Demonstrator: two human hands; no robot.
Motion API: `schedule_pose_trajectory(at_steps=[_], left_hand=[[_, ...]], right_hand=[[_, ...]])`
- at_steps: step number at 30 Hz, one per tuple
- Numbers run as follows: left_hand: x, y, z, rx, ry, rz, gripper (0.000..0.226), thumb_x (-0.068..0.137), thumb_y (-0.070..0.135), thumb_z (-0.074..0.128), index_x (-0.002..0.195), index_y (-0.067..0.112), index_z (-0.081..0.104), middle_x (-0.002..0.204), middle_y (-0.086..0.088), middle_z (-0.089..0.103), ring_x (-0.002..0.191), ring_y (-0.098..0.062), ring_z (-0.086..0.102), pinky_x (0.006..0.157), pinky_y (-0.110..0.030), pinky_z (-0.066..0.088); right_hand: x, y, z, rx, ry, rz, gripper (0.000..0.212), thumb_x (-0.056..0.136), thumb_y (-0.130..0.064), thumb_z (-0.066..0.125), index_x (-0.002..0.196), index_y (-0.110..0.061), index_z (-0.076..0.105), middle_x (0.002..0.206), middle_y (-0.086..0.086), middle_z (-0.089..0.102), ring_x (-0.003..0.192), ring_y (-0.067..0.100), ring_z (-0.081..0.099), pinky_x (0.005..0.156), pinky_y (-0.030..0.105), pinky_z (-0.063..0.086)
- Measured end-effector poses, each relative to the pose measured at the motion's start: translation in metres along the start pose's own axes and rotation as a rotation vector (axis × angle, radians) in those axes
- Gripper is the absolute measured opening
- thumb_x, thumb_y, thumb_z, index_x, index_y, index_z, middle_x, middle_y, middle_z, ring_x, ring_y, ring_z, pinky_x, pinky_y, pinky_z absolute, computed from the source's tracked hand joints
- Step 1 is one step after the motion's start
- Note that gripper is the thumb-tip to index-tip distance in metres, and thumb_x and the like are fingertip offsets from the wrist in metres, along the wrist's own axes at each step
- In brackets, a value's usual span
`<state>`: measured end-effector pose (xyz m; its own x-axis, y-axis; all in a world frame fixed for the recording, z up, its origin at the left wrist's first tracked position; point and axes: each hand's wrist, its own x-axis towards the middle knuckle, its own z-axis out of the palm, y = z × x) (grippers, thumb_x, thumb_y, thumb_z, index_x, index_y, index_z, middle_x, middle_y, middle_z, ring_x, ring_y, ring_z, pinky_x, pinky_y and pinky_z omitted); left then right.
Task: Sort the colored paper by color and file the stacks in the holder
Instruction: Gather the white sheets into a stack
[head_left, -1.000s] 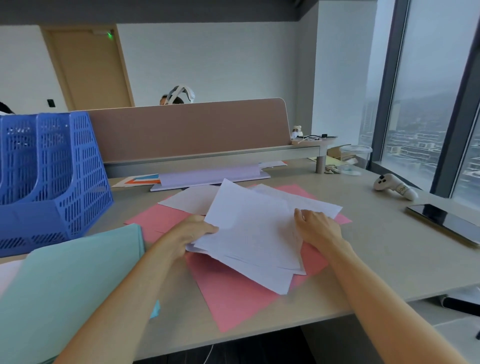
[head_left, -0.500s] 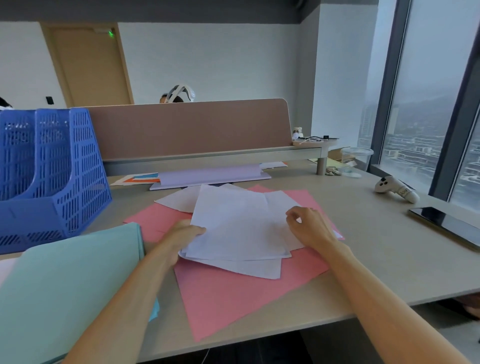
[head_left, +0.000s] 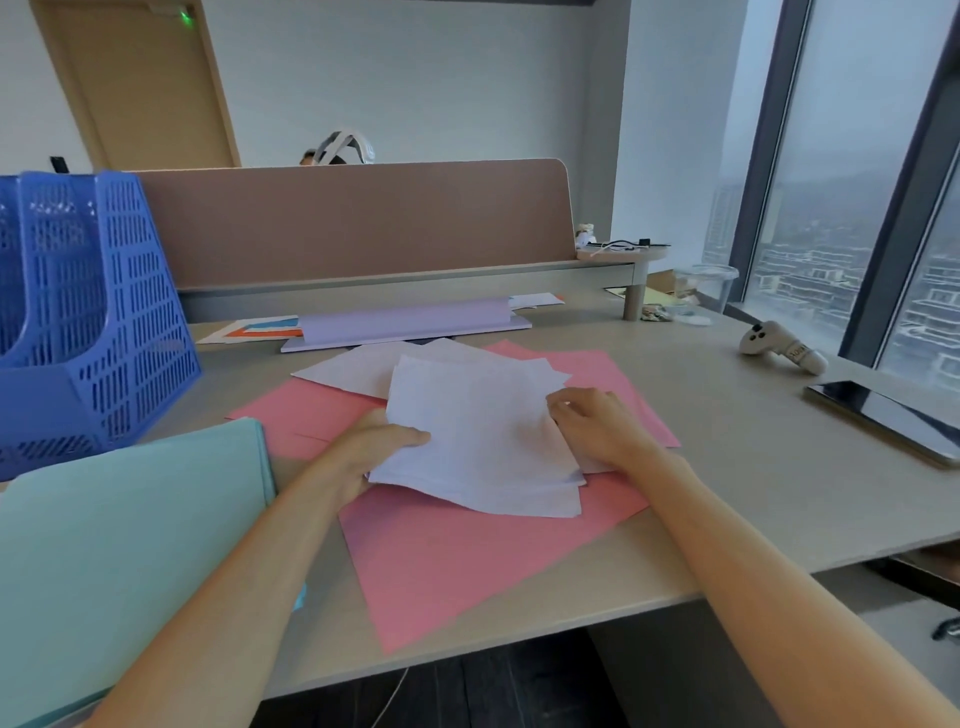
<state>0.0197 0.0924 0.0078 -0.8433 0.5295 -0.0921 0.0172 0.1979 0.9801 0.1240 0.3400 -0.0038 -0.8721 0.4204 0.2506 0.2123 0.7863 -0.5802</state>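
Desk (head_left: 737, 467) centre: gripping white sheets (head_left: 478, 441) at left edge with left hand (head_left: 366, 454), pinching right edge with right hand (head_left: 597, 426), above pink sheets (head_left: 457, 566).

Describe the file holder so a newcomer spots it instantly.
Find the brown divider panel across the back of the desk. At its left end stands the file holder. It is the only blue, upright, perforated plastic thing; the teal paper stack beside it lies flat.
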Motion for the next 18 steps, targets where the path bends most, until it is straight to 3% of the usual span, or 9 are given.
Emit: schedule_pose_trajectory(at_steps=[2, 5, 8, 9, 11, 13, 14, 16, 18], left_hand=[[0.001, 0.0, 0.0, 0.064, 0.019, 0.072, 0.037, 0.087, 0.003, 0.064, 0.122, 0.014, 0.058, 0.112, -0.002, 0.069, 0.092, -0.012, 0.068, 0.07, -0.023, 0.053], [0.001, 0.002, 0.001, 0.062, 0.072, 0.19, 0.049, 0.086, 0.006, 0.066, 0.13, 0.02, 0.05, 0.121, 0.007, 0.064, 0.108, -0.009, 0.061, 0.081, -0.024, 0.049], [-0.003, 0.006, 0.0, -0.023, 0.1, 0.235, 0.047, 0.085, 0.009, 0.069, 0.126, 0.026, 0.051, 0.118, 0.014, 0.064, 0.108, -0.005, 0.061, 0.084, -0.024, 0.048], [-0.003, 0.006, 0.0, -0.034, 0.095, 0.241, 0.048, 0.085, 0.01, 0.069, 0.125, 0.027, 0.051, 0.117, 0.015, 0.064, 0.108, -0.004, 0.061, 0.084, -0.024, 0.048], [-0.001, 0.005, -0.003, -0.047, 0.073, 0.221, 0.049, 0.084, 0.013, 0.071, 0.127, 0.028, 0.052, 0.118, 0.014, 0.065, 0.108, -0.005, 0.061, 0.083, -0.023, 0.048], [-0.001, 0.002, -0.005, -0.024, 0.032, 0.162, 0.049, 0.082, 0.017, 0.072, 0.127, 0.027, 0.054, 0.116, 0.013, 0.067, 0.106, -0.006, 0.064, 0.08, -0.023, 0.049], [-0.001, 0.001, -0.004, -0.009, -0.013, 0.132, 0.051, 0.081, 0.019, 0.074, 0.127, 0.024, 0.054, 0.116, 0.011, 0.068, 0.105, -0.008, 0.065, 0.08, -0.024, 0.049], [-0.003, 0.0, 0.003, 0.007, -0.124, 0.068, 0.05, 0.081, 0.022, 0.073, 0.128, 0.019, 0.054, 0.115, 0.006, 0.07, 0.103, -0.012, 0.067, 0.078, -0.023, 0.051], [-0.007, 0.003, 0.01, 0.047, -0.157, -0.002, 0.04, 0.087, 0.031, 0.068, 0.123, 0.018, 0.056, 0.101, 0.005, 0.073, 0.086, -0.011, 0.071, 0.064, -0.02, 0.052]], right_hand=[[0.003, 0.002, 0.0, 0.022, 0.057, 0.05, 0.032, 0.094, -0.037, 0.045, 0.116, -0.026, 0.066, 0.111, -0.001, 0.07, 0.108, 0.025, 0.058, 0.086, 0.032, 0.044], [0.004, 0.005, -0.003, -0.004, 0.088, 0.177, 0.056, 0.094, -0.049, 0.046, 0.137, -0.015, 0.049, 0.135, 0.008, 0.056, 0.125, 0.028, 0.05, 0.096, 0.036, 0.04], [0.005, 0.006, -0.006, 0.294, 0.039, 0.237, 0.076, 0.071, -0.076, 0.052, 0.122, -0.02, 0.049, 0.122, -0.003, 0.055, 0.113, 0.021, 0.054, 0.092, 0.036, 0.043], [0.008, 0.009, -0.004, 0.435, 0.054, 0.221, 0.09, 0.061, -0.08, 0.057, 0.126, -0.018, 0.051, 0.126, -0.004, 0.058, 0.112, 0.018, 0.057, 0.095, 0.039, 0.046], [0.008, 0.005, -0.005, 0.679, 0.092, 0.226, 0.098, 0.058, -0.071, 0.072, 0.136, -0.018, 0.045, 0.131, -0.003, 0.057, 0.114, 0.02, 0.059, 0.097, 0.044, 0.049], [0.004, -0.003, -0.01, 0.848, 0.087, 0.253, 0.08, 0.075, -0.042, 0.079, 0.136, -0.008, 0.04, 0.122, -0.005, 0.055, 0.112, 0.023, 0.06, 0.094, 0.041, 0.05], [0.006, -0.001, -0.01, 0.904, 0.061, 0.276, 0.06, 0.08, -0.029, 0.077, 0.123, -0.002, 0.046, 0.115, -0.002, 0.061, 0.105, 0.024, 0.064, 0.089, 0.039, 0.053], [0.003, 0.0, -0.012, 0.961, -0.063, 0.318, 0.045, 0.083, -0.018, 0.074, 0.119, 0.003, 0.057, 0.107, 0.01, 0.071, 0.095, 0.029, 0.07, 0.08, 0.041, 0.058], [0.002, 0.001, -0.012, 0.948, -0.137, 0.37, 0.034, 0.086, -0.008, 0.069, 0.116, 0.005, 0.061, 0.107, 0.02, 0.07, 0.09, 0.033, 0.07, 0.07, 0.042, 0.06]])
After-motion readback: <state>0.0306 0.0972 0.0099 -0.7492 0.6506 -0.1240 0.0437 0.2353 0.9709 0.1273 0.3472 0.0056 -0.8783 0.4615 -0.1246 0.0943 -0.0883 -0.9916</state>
